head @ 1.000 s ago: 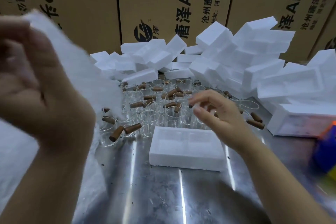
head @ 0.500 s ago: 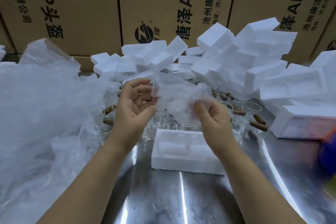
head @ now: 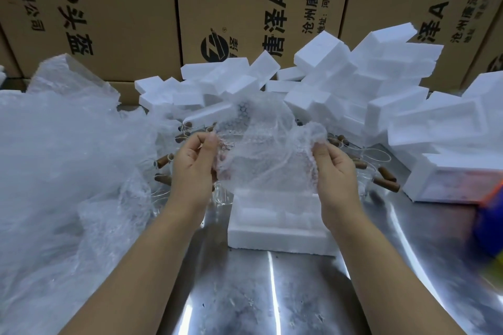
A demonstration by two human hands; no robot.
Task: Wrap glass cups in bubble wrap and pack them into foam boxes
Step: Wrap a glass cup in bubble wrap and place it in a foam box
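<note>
A sheet of clear bubble wrap (head: pixel 261 149) is stretched between both hands above the table. My left hand (head: pixel 194 163) pinches its left edge and my right hand (head: pixel 336 171) pinches its right edge. Below the sheet lies an open white foam box (head: pixel 277 228) with moulded recesses. Behind my hands stand several glass cups with brown wooden handles (head: pixel 377 171), mostly hidden by the wrap and my hands.
A heap of loose bubble wrap (head: pixel 62 171) fills the left side. White foam boxes (head: pixel 353 95) are piled at the back and right, before brown cartons (head: pixel 245 8). A blue and orange object (head: pixel 490 223) sits at the right edge of the steel table (head: pixel 258 294).
My left hand came down from close to the camera with a sheet, my right hand took its other edge, and both have now pulled it wider apart over the foam box.
</note>
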